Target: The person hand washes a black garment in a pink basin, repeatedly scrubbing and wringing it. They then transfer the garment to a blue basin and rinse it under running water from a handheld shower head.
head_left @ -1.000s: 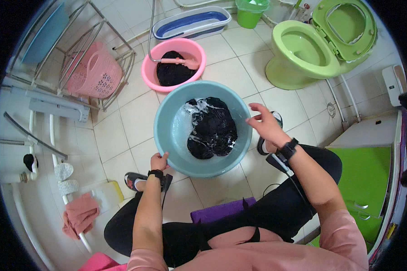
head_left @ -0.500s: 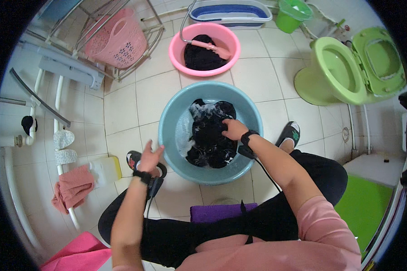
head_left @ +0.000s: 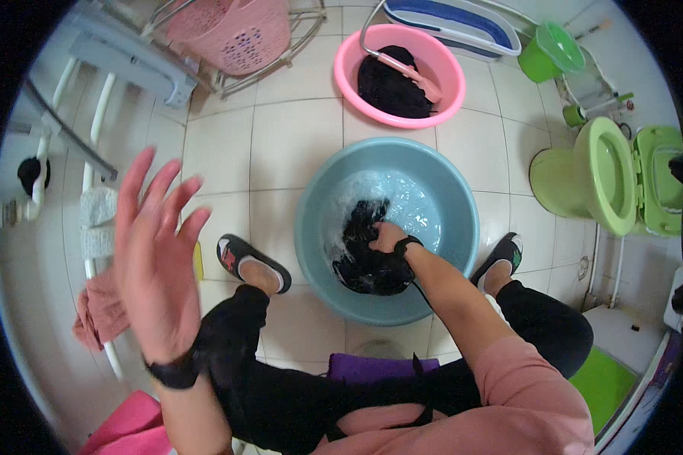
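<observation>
Left side of the tiled floor (head_left: 281, 144): a white rail frame (head_left: 91, 163) is running along the left edge, with a grey cloth (head_left: 97, 221) and a pink cloth (head_left: 102, 309) hanging on it. A pink laundry basket (head_left: 235, 30) is sitting in a wire rack at the top left corner.

Left hand (head_left: 153, 254) is hovering in the air above the floor's left half, fingers spread wide, palm open, gripping nothing. A black band is sitting on that wrist.

Left foot in a black slipper (head_left: 244, 258) is resting on the tiles just left of the teal basin (head_left: 311, 250).

The teal basin is sitting mid-floor between the two feet, holding soapy water and a dark garment (head_left: 364, 262). Right hand (head_left: 389, 236) is plunged into the basin, fingers curled down on the dark garment, pressing and gripping it; how tight the grip is, I cannot tell through the suds.

A pink basin (head_left: 349, 83) is standing just beyond the teal one, toward the top edge, holding dark clothes. A blue-and-white tub (head_left: 451, 23) is lying behind it.

Right foot in a second black slipper (head_left: 505, 254) is touching down just right of the teal basin.

Right side: a green bucket (head_left: 550, 51) is standing near the top right corner, and a green toilet (head_left: 596, 178) with lid up is occupying the right edge.
</observation>
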Demonstrator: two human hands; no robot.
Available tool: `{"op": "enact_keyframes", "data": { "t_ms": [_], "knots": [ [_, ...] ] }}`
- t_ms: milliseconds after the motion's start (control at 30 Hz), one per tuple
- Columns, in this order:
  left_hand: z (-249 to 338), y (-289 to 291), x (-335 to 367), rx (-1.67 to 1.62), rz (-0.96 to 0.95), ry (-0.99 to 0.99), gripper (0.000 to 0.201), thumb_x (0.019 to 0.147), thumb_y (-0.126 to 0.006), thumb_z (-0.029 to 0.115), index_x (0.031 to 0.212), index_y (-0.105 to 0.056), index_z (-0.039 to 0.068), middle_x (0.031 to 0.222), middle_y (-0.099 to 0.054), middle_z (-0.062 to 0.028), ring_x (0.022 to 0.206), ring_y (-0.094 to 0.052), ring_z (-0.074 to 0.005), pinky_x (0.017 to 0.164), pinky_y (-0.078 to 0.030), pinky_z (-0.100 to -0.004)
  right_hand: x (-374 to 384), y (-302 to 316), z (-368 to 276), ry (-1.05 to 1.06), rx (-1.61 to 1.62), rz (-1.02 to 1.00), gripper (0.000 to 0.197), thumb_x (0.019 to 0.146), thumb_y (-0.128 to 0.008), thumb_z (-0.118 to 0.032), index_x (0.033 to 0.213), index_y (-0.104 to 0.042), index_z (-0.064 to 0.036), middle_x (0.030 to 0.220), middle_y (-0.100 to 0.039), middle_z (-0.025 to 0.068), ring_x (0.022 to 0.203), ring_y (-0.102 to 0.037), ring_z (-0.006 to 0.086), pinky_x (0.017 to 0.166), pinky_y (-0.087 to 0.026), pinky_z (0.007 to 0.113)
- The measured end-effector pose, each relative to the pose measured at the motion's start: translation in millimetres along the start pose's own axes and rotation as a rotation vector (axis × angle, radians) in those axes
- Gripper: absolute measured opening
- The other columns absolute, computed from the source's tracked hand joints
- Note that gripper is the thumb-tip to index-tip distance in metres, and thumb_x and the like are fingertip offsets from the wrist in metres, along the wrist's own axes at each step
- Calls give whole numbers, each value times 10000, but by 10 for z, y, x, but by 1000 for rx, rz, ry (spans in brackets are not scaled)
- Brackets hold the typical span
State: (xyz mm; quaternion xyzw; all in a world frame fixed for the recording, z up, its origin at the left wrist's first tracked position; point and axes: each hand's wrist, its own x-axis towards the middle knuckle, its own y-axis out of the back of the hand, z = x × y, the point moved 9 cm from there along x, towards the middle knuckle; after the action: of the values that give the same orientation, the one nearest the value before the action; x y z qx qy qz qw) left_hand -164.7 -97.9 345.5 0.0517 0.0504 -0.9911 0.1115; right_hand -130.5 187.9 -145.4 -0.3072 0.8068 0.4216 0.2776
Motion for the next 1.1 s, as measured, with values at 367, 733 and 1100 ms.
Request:
{"op": "enact_keyframes", "data": {
  "t_ms": [367, 733, 1100],
  "knots": [
    [47, -213, -12, -229, -61, -62, 494, 1017, -606, 218, 1439, -494, -12, 1277, -597, -94, 1167, -621, -249, 975, -508, -374, -1623, 1697, -332, 110, 133, 507, 454, 804, -753, -192, 1210, -674, -5, 1075, -691, 257, 1026, -694, 392, 930, -551, 436],
    [55, -354, -79, -194, -42, -22, 498, 1008, -623, 181, 1448, -480, -3, 1244, -580, -97, 1134, -629, -228, 925, -537, -357, -1322, 677, -492, -46, 221, 750, 577, 820, -779, -156, 1340, -550, -52, 1278, -496, 327, 1139, -574, 525, 1041, -490, 512],
    [-245, -131, 407, -7, 76, 31, 438, 1005, -635, 151, 1420, -522, 73, 1157, -592, -56, 1064, -638, -186, 870, -547, -348, -1781, 596, -613, 178, -23, 468, 266, 753, -742, -46, 963, -579, -60, 1039, -623, 209, 912, -634, 432, 768, -523, 507]
  ]
}}
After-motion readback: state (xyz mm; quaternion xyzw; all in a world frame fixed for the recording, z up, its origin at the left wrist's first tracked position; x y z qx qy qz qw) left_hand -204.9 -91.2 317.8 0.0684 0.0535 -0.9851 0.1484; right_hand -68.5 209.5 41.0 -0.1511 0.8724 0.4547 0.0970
